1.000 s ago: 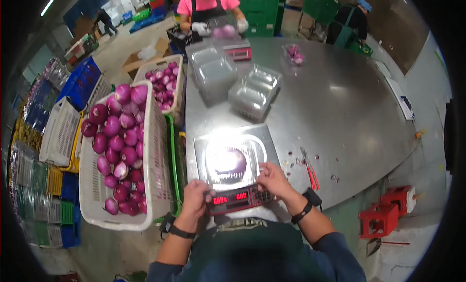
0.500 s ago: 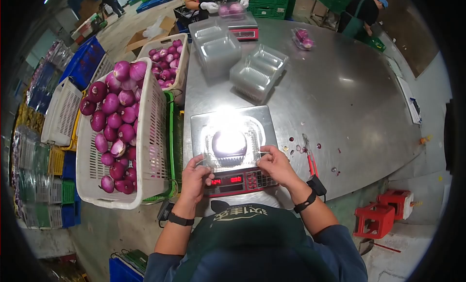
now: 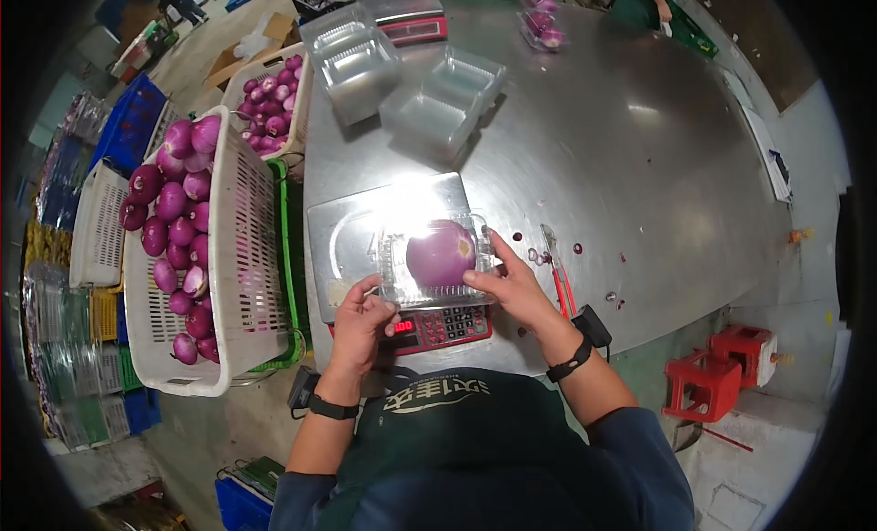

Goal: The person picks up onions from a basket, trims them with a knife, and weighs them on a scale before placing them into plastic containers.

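Note:
A clear plastic clamshell box (image 3: 391, 277) with a large purple onion (image 3: 442, 254) inside is between my two hands, over the right side of the steel weighing scale (image 3: 336, 243). My left hand (image 3: 362, 323) pinches the near left corner of the box. At its right side, my right hand (image 3: 517, 289) grips the rim, with the thumb in front near the onion. Lamp glare whitens the scale plate just behind the box. Red digits and a keypad show on the scale's front panel (image 3: 445, 326), partly covered by my left hand.
Two stacks of clear boxes (image 3: 354, 74) (image 3: 438, 106) stand farther back. A white crate (image 3: 242, 257) of onions is at left, with another behind. Red-handled scissors (image 3: 560, 280) and onion scraps lie right. Packed onions (image 3: 543, 30) and co-workers are beyond.
The box with the onion has come up from the scale plate and shifted towards its right side. Both hands moved with it. The head view has turned, so the table's things appear farther left.

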`<state>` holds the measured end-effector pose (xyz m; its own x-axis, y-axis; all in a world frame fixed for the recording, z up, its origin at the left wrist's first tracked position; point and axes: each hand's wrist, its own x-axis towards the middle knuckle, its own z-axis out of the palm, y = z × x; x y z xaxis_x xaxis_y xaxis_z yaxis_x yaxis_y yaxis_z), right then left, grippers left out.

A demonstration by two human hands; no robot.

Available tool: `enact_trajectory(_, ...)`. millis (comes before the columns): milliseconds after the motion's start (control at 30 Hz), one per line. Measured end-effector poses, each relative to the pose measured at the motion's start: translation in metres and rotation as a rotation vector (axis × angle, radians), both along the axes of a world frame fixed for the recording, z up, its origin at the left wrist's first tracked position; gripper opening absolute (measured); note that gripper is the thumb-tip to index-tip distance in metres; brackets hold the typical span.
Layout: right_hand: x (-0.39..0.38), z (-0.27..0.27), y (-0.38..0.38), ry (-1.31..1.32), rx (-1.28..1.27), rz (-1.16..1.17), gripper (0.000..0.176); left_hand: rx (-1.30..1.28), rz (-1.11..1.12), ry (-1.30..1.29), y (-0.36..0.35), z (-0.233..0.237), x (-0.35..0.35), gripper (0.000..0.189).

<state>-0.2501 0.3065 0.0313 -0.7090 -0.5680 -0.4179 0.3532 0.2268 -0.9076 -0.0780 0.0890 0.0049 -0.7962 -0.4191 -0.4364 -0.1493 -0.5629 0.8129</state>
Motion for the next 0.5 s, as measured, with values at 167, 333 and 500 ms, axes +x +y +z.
enact_trajectory(167, 0.004, -0.027, 0.012, -0.063, -0.198, -0.047, 0.103, -0.033, -0.023, -0.021, 0.009, -0.001, 0.0, 0.053)
enact_trajectory(333, -0.001, -0.011, 0.019, 0.055, -0.215, -0.004, 0.106, -0.098, -0.004, -0.012, 0.024, 0.02, -0.008, 0.048)
enact_trajectory(500, -0.007, -0.009, 0.023, 0.079, -0.342, -0.041, 0.103, -0.083, -0.024, 0.004, 0.032, 0.025, -0.017, 0.048)
